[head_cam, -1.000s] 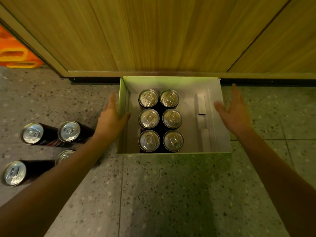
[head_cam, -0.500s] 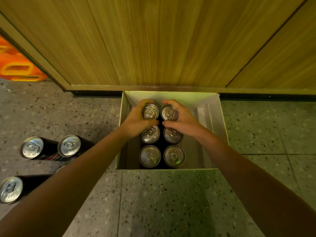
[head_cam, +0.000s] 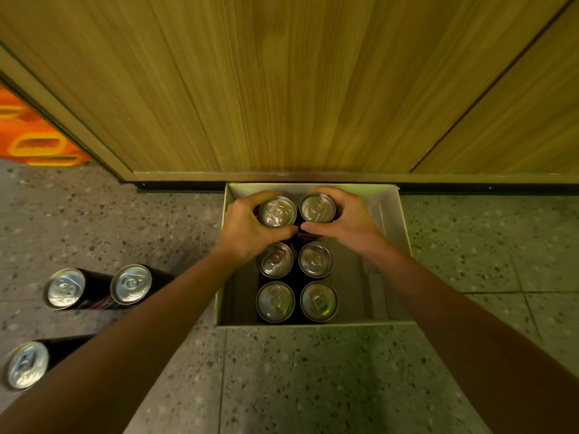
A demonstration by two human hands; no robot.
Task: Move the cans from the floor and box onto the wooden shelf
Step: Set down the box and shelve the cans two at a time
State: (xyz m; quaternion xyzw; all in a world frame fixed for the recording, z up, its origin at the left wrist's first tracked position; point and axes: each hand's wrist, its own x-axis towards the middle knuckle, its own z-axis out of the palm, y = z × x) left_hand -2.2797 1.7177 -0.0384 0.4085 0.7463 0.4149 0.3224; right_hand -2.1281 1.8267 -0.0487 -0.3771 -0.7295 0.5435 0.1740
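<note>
An open white box [head_cam: 404, 233] sits on the floor against a wooden panel. Several black cans with silver tops stand inside it in two columns. My left hand [head_cam: 247, 230] is wrapped around the far left can [head_cam: 278, 211]. My right hand [head_cam: 347, 222] is wrapped around the far right can [head_cam: 317, 208]. Both held cans look slightly raised above the middle pair [head_cam: 275, 260] and the near pair [head_cam: 319, 301]. Three more black cans stand on the floor at the left: one [head_cam: 66, 289], a second [head_cam: 131, 284] and a third [head_cam: 26, 364].
The wooden panel [head_cam: 282, 89] rises straight behind the box. An orange and yellow crate [head_cam: 34, 145] shows at the far left. Speckled grey floor [head_cam: 313, 380] stretches in front of and to the right of the box.
Both hands went from open beside the box to closed around the two far cans. Those two cans now sit a little higher than half a second ago.
</note>
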